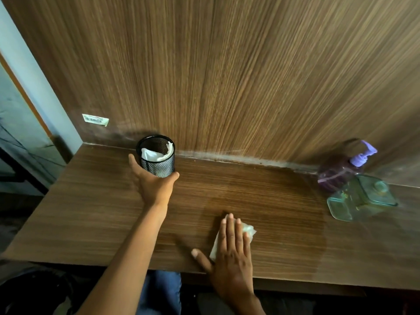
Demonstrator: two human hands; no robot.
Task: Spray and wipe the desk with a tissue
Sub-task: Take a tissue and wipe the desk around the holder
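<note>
My right hand [231, 251] lies flat, fingers together, pressing a crumpled white tissue [248, 230] onto the wooden desk [91, 212] near its front edge. A darker damp patch [272, 201] spreads over the desk around and to the right of that hand. My left hand [154, 181] reaches to the back left and cups the near side of a black mesh cup [156, 159] that holds more white tissue [151, 154]. A purple pump bottle [341, 169] stands at the back right against the wall panel.
A clear greenish glass container with a lid [361, 197] sits in front of the purple bottle at the right. A wood panel wall [227, 76] rises behind the desk, with a small white sticker [95, 120] on it. Beyond the desk's left edge is open floor.
</note>
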